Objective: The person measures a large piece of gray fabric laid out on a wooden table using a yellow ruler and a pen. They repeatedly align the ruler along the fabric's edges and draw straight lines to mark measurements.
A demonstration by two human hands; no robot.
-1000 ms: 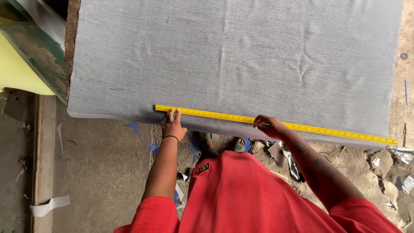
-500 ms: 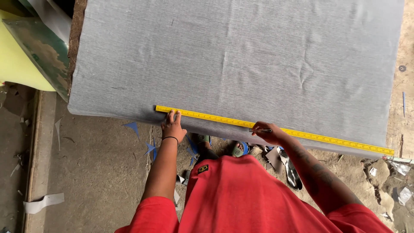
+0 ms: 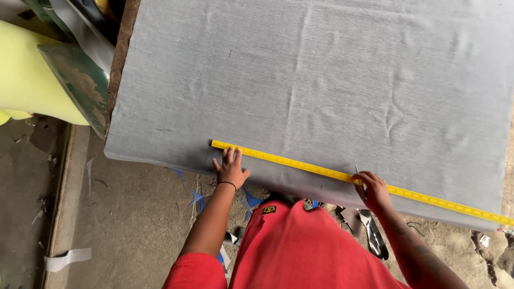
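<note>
A large sheet of grey fabric [image 3: 321,91] covers almost the whole tabletop, smooth apart from a few soft creases, its near edge hanging slightly over the front. At the upper left, a strip of the brown tabletop edge [image 3: 122,48] shows beside the cloth. Left of that stands a pale yellow foam block [image 3: 27,80] with a worn green panel [image 3: 80,85] leaning against it.

Along the near edge of the fabric lies a long yellow ruler [image 3: 353,178], flat on the cloth and running at a slant from near the left hand down to the right edge of view; its markings are too small to read. The left hand [image 3: 230,168] lies open, fingers spread and flat, pressing beside the ruler's left end. The right hand [image 3: 370,188] rests on the ruler further along, fingers curled around a thin pen-like marker [image 3: 360,175] whose tip meets the ruler's edge.

Below, on the concrete floor [image 3: 134,225], small blue offcuts [image 3: 197,197] and a white strip [image 3: 67,259] lie scattered.
</note>
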